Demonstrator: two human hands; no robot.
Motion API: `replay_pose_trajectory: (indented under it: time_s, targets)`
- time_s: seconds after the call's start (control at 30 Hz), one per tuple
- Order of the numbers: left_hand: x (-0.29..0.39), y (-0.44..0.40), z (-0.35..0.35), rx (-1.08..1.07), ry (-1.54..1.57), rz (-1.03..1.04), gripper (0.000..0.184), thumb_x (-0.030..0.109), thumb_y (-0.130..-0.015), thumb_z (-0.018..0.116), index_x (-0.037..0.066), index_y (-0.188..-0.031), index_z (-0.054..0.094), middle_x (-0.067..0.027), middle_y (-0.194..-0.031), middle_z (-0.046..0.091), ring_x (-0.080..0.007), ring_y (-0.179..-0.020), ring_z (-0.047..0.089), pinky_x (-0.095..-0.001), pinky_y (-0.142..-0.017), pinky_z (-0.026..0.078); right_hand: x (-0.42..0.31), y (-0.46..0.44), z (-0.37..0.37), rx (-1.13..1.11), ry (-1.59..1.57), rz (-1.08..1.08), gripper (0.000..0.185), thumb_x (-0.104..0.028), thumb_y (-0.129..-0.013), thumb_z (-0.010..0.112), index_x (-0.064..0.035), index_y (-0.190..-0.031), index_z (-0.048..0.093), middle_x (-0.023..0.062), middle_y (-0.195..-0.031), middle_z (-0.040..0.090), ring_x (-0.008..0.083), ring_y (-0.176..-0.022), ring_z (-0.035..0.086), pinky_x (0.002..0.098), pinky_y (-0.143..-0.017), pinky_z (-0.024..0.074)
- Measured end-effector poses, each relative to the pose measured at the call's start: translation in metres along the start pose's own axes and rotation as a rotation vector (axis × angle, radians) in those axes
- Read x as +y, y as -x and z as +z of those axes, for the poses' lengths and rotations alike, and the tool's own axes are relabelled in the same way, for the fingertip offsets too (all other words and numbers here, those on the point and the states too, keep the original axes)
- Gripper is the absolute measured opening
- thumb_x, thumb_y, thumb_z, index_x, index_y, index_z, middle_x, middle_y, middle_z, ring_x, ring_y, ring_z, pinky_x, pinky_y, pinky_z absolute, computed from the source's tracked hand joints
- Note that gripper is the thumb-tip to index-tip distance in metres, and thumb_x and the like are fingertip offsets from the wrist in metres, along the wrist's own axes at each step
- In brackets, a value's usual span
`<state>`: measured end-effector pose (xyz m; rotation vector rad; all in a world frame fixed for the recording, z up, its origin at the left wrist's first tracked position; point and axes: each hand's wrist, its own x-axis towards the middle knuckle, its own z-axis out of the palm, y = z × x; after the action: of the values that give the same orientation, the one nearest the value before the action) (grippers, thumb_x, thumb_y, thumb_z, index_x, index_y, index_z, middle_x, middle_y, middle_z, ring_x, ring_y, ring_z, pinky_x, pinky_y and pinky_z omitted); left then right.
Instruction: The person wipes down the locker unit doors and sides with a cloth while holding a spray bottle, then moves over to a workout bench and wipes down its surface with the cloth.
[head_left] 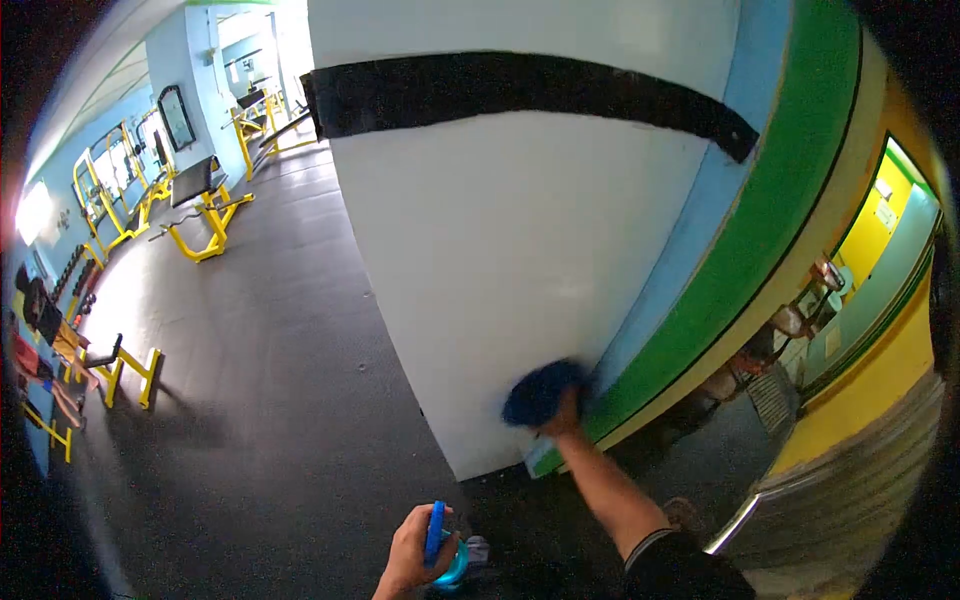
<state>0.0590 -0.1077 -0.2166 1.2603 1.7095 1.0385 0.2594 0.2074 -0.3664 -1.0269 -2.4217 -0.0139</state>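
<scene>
My right hand (563, 414) presses a dark blue cloth (540, 392) against the lower part of a white panel (500, 260), close to its right edge. The cloth and fingers are slightly smeared by motion. Down at the bottom of the view, my left hand (410, 550) is wrapped round a spray bottle with a blue head (435, 530) and a turquoise see-through body. Part of the bottle is hidden behind the fingers. A wide black band (500, 95) crosses the upper part of the panel.
A green and blue wall edge (690, 330) borders the panel on the right. Yellow-framed gym benches (205, 205) stand on the dark floor (270, 330) at left. People (45, 310) are by the far left wall. An open doorway (890, 220) shows at right.
</scene>
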Motion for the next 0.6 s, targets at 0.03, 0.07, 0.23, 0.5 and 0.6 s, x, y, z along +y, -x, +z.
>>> replay_pose_trajectory:
  time_s: [0.03, 0.07, 0.23, 0.5, 0.6]
  targets:
    - [-0.006, 0.003, 0.002, -0.004, -0.039, 0.045, 0.039, 0.015, -0.077, 0.070, 0.003, -0.111, 0.055, -0.0165, -0.101, 0.060, -0.0309, -0.089, 0.064, -0.0391, -0.076, 0.051, 0.002, -0.015, -0.019, 0.165, 0.000, 0.087, 0.052, -0.054, -0.080, 0.053, -0.0157, -0.116, 0.055, 0.0103, -0.115, 0.057, 0.0304, -0.108, 0.052, 0.0528, -0.098, 0.0347]
    - [-0.010, 0.009, 0.005, -0.008, -0.073, 0.090, 0.039, 0.014, -0.077, 0.070, 0.003, -0.111, 0.055, -0.0162, -0.102, 0.060, -0.0313, -0.088, 0.064, -0.0391, -0.076, 0.051, -0.003, -0.034, -0.036, 0.336, -0.008, 0.160, 0.050, -0.053, -0.080, 0.053, -0.0156, -0.114, 0.055, 0.0104, -0.112, 0.058, 0.0303, -0.107, 0.053, 0.0535, -0.097, 0.0349]
    - [-0.006, 0.000, 0.018, -0.034, -0.076, 0.130, 0.042, 0.012, -0.075, 0.069, 0.003, -0.113, 0.054, -0.0168, -0.104, 0.060, -0.0342, -0.093, 0.062, -0.0394, -0.080, 0.050, -0.121, -0.092, -0.088, 0.351, -0.024, 0.176, 0.060, -0.057, -0.079, 0.054, -0.0203, -0.126, 0.052, 0.0127, -0.124, 0.055, 0.0321, -0.116, 0.051, 0.0616, -0.099, 0.0300]
    - [-0.057, -0.049, 0.055, -0.075, -0.187, 0.220, 0.042, 0.015, -0.076, 0.065, -0.001, -0.113, 0.050, -0.0229, -0.102, 0.056, -0.0413, -0.097, 0.056, -0.0464, -0.083, 0.046, -0.012, -0.021, -0.024, 0.008, 0.179, -0.043, 0.048, -0.048, -0.080, 0.056, -0.0160, -0.116, 0.058, 0.0111, -0.118, 0.057, 0.0319, -0.107, 0.054, 0.0503, -0.096, 0.0377]
    - [-0.079, -0.054, 0.071, -0.096, -0.237, 0.297, 0.047, 0.016, -0.077, 0.065, -0.002, -0.117, 0.048, -0.0239, -0.103, 0.055, -0.0409, -0.100, 0.054, -0.0447, -0.086, 0.045, 0.056, -0.067, 0.011, 0.618, 0.002, -0.003, 0.054, -0.048, -0.084, 0.051, -0.0106, -0.123, 0.055, 0.0147, -0.127, 0.053, 0.0336, -0.115, 0.049, 0.0512, -0.101, 0.0348]
